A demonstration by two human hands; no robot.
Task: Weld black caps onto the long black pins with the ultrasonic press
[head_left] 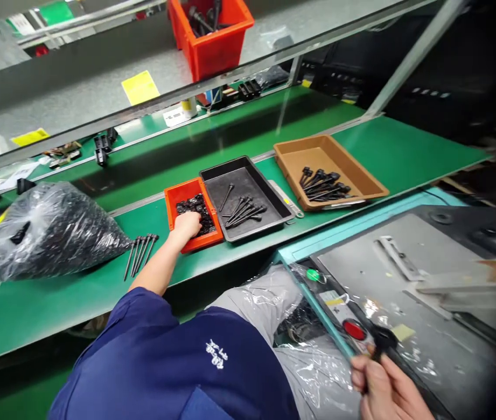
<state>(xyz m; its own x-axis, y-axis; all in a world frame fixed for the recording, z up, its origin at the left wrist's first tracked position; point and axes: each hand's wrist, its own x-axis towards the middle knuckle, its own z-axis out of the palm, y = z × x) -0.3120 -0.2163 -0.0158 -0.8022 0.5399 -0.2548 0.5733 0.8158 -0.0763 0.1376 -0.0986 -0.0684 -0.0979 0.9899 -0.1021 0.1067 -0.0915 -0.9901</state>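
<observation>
My left hand [188, 224] reaches into a small orange tray [173, 198] of small black parts, fingers curled down among them; what they hold is hidden. Beside it lies a black tray [248, 175] with several long black pins [243, 213]. My right hand [383, 388] is at the lower right, closed round a small black part [383, 340], next to a red button [355, 329] on a grey machine panel. A brown tray [318, 154] farther right holds several black assembled pins [323, 184].
A clear plastic bag of black parts [51, 230] lies at the left on the green bench [405, 151], with several loose pins [139, 252] beside it. An orange bin [210, 41] stands on the upper shelf. More bagged parts rest in my lap [304, 326].
</observation>
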